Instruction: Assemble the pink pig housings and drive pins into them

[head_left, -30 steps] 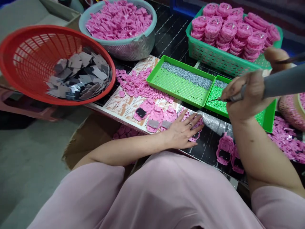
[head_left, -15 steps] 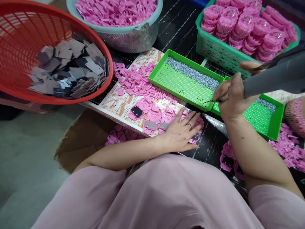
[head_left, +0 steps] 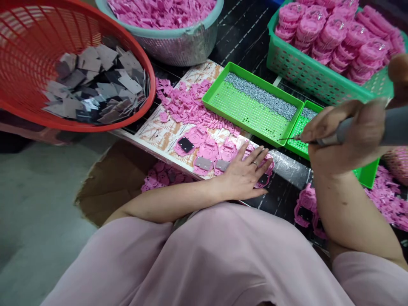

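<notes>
My left hand [head_left: 245,174] lies flat, fingers spread, over the right end of a row of pink plastic casings [head_left: 204,158]; the casings under it are partly hidden. Grey or black plates are on the casings in the row. My right hand [head_left: 347,136] is wrapped round a grey electric screwdriver [head_left: 397,126] held nearly level. Its thin bit [head_left: 288,139] points left, over the near right corner of a green tray [head_left: 245,111]. Silvery screws [head_left: 261,97] lie along the tray's far side. Whether a screw sits on the bit is too small to tell.
A red basket [head_left: 149,100] of grey plates stands left. Behind are a pale basket [head_left: 178,44] of pink pieces and a green basket [head_left: 287,78] of stacked pink casings. Small pink parts [head_left: 191,100] lie by the tray. A second green tray [head_left: 371,174] is partly behind my right arm.
My right hand and the screwdriver have moved right and tipped to a more level angle. My left hand stays on the casings. The view has shifted slightly.
</notes>
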A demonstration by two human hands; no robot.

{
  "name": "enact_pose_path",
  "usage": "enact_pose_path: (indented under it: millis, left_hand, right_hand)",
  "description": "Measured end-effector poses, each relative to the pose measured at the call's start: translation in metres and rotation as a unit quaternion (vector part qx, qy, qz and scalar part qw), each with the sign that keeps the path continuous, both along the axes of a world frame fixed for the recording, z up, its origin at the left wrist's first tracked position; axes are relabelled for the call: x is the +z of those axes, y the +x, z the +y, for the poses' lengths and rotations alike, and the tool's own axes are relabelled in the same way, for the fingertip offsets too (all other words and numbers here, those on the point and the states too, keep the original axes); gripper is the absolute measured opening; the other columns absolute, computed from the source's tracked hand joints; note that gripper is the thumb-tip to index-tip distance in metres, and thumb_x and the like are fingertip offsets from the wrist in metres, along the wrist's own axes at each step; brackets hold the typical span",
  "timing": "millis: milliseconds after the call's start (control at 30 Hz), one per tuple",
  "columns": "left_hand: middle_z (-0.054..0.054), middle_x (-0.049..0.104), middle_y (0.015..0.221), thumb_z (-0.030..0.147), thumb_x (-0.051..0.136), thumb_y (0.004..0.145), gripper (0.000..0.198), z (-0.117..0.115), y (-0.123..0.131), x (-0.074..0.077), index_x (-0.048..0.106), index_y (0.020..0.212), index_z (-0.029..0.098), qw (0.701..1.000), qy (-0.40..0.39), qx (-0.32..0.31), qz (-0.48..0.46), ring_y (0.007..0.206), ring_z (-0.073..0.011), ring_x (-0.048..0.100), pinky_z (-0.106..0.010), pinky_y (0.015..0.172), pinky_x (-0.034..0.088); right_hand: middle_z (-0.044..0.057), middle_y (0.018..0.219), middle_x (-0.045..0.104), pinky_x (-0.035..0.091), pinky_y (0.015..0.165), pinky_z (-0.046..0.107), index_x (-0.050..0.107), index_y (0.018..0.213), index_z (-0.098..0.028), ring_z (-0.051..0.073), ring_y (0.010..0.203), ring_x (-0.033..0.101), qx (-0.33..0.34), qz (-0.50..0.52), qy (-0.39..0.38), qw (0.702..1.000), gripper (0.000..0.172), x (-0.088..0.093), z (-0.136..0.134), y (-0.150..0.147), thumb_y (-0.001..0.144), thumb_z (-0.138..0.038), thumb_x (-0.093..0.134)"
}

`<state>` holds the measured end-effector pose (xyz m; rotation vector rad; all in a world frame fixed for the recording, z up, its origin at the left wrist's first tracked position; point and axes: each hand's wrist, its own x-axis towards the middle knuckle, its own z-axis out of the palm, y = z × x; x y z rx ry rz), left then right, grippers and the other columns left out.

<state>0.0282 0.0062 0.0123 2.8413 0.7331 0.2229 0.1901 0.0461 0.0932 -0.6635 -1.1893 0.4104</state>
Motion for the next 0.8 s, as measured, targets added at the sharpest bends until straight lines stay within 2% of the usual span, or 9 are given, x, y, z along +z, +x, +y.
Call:
enact_pose_path:
  millis: [67, 133, 233, 367, 467, 533, 600, 700, 800]
  left_hand:
    - [-0.023, 0.035, 0.152, 0.06, 0.053, 0.088, 0.079, -0.001, 0.001, -0.001, 0.04, 0.144, 0.007, 1.0, -0.002, 0.004, -0.005, 0.144, -0.0348, 0.029, -0.063, 0.117, 0.012]
    - [-0.024, 0.036, 0.151, 0.059, 0.053, 0.087, 0.079, -0.001, 0.001, -0.002, 0.041, 0.143, 0.005, 1.0, -0.005, 0.002, -0.01, 0.144, -0.0346, 0.028, -0.063, 0.117, 0.011]
    - [-0.024, 0.037, 0.151, 0.059, 0.053, 0.087, 0.079, -0.001, 0.001, -0.002, 0.042, 0.142, 0.003, 1.0, -0.004, 0.002, -0.017, 0.144, -0.0337, 0.029, -0.062, 0.117, 0.009]
    - [-0.024, 0.038, 0.15, 0.061, 0.054, 0.086, 0.081, 0.0, 0.001, -0.002, 0.042, 0.142, 0.002, 1.0, 0.0, 0.003, -0.011, 0.143, -0.0338, 0.03, -0.062, 0.118, 0.007]
    - [-0.024, 0.038, 0.15, 0.064, 0.053, 0.086, 0.084, 0.001, 0.002, -0.001, 0.042, 0.142, 0.003, 1.0, 0.001, -0.005, 0.001, 0.142, -0.0344, 0.031, -0.062, 0.118, 0.008]
    - [-0.025, 0.038, 0.15, 0.066, 0.052, 0.086, 0.085, 0.003, 0.002, 0.0, 0.041, 0.142, 0.003, 1.0, 0.005, -0.011, 0.009, 0.141, -0.0347, 0.032, -0.062, 0.118, 0.008]
    - [-0.025, 0.039, 0.149, 0.067, 0.051, 0.086, 0.085, 0.004, 0.002, 0.001, 0.041, 0.143, 0.003, 1.0, 0.008, -0.015, 0.018, 0.14, -0.0347, 0.033, -0.062, 0.118, 0.009]
    - [-0.024, 0.04, 0.149, 0.068, 0.05, 0.087, 0.086, 0.005, 0.001, 0.003, 0.041, 0.142, 0.004, 0.999, 0.014, -0.017, 0.025, 0.14, -0.0339, 0.035, -0.061, 0.117, 0.011]
    - [-0.024, 0.039, 0.15, 0.067, 0.049, 0.088, 0.083, 0.005, 0.0, 0.003, 0.042, 0.142, 0.004, 0.999, 0.022, -0.015, 0.02, 0.14, -0.0332, 0.036, -0.06, 0.117, 0.013]
  right_hand:
    - [-0.01, 0.043, 0.042, 0.039, 0.03, 0.021, 0.061, 0.086, -0.027, 0.009, 0.031, 0.041, 0.036, -0.013, -0.018, 0.999, 0.003, 0.0, -0.012, -0.003, 0.085, -0.03, 0.063]
    - [-0.011, 0.044, 0.043, 0.039, 0.029, 0.023, 0.062, 0.092, -0.03, 0.009, 0.029, 0.039, 0.069, -0.029, -0.062, 0.995, 0.008, -0.004, -0.023, -0.007, 0.085, -0.03, 0.062]
    - [-0.01, 0.045, 0.046, 0.037, 0.029, 0.024, 0.06, 0.09, -0.031, 0.01, 0.029, 0.039, 0.085, -0.03, -0.09, 0.992, 0.007, -0.012, -0.03, -0.009, 0.084, -0.031, 0.063]
    - [-0.01, 0.048, 0.047, 0.039, 0.033, 0.026, 0.056, 0.105, -0.032, 0.011, 0.033, 0.044, 0.089, -0.01, -0.131, 0.987, 0.022, -0.024, -0.029, -0.006, 0.085, -0.032, 0.065]
    - [-0.009, 0.049, 0.047, 0.038, 0.034, 0.025, 0.056, 0.102, -0.029, 0.011, 0.036, 0.046, 0.12, -0.027, -0.148, 0.981, 0.018, -0.032, -0.027, -0.004, 0.086, -0.031, 0.064]
    - [-0.009, 0.05, 0.047, 0.038, 0.034, 0.025, 0.057, 0.102, -0.029, 0.01, 0.036, 0.047, 0.143, -0.041, -0.133, 0.98, 0.017, -0.034, -0.027, -0.003, 0.087, -0.029, 0.063]
    - [-0.01, 0.05, 0.046, 0.038, 0.033, 0.024, 0.057, 0.104, -0.03, 0.01, 0.035, 0.045, 0.16, -0.053, -0.11, 0.98, 0.019, -0.032, -0.027, -0.004, 0.087, -0.026, 0.063]
    - [-0.011, 0.049, 0.047, 0.04, 0.032, 0.024, 0.057, 0.106, -0.031, 0.01, 0.033, 0.044, 0.157, -0.055, -0.106, 0.98, 0.021, -0.02, -0.024, -0.005, 0.087, -0.024, 0.061]
    - [-0.01, 0.045, 0.046, 0.037, 0.031, 0.023, 0.059, 0.092, -0.027, 0.01, 0.032, 0.043, 0.096, -0.024, -0.058, 0.993, 0.009, -0.006, -0.012, -0.001, 0.085, -0.027, 0.064]
